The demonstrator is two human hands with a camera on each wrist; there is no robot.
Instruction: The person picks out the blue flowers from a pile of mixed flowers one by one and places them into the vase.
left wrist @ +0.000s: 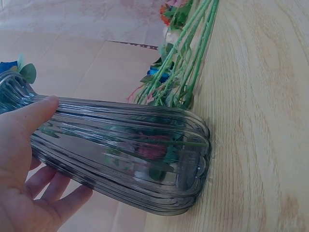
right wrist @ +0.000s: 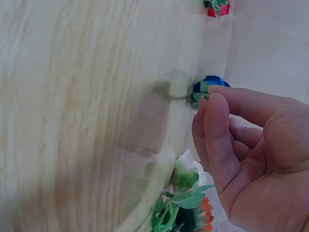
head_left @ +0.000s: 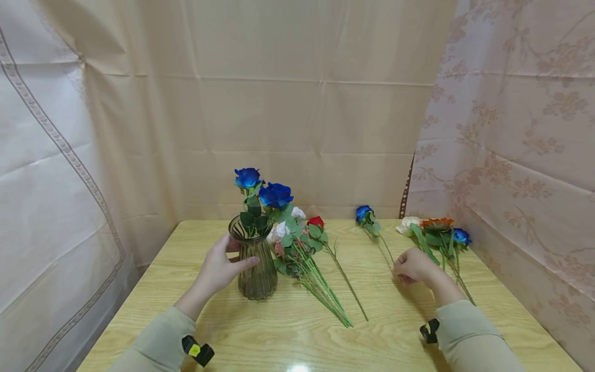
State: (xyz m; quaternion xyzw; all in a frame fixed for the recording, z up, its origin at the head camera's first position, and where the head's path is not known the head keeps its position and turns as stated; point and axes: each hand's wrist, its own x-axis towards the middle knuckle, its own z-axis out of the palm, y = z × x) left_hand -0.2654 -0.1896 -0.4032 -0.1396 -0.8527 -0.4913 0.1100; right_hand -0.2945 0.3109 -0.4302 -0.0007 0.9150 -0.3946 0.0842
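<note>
A ribbed, see-through glass vase [head_left: 257,268] stands upright on the table, with two blue roses [head_left: 276,196] in it. My left hand [head_left: 224,264] holds the vase round its neck, the thumb on the near side; the left wrist view shows a stem through the glass [left wrist: 159,145]. My right hand [head_left: 415,266] pinches the stem end of another blue rose [head_left: 364,214] between thumb and forefinger. That rose's head points to the back of the table. In the right wrist view the pinched stem tip [right wrist: 206,96] pokes out between the fingertips.
Right of the vase lies a bunch of white and pink flowers with green stems [head_left: 325,294], beside a red rose [head_left: 315,221]. At the far right lie a white flower [head_left: 408,224], an orange flower [head_left: 437,223] and a blue rose [head_left: 462,236]. Cloth hangs behind the wooden table [head_left: 297,346].
</note>
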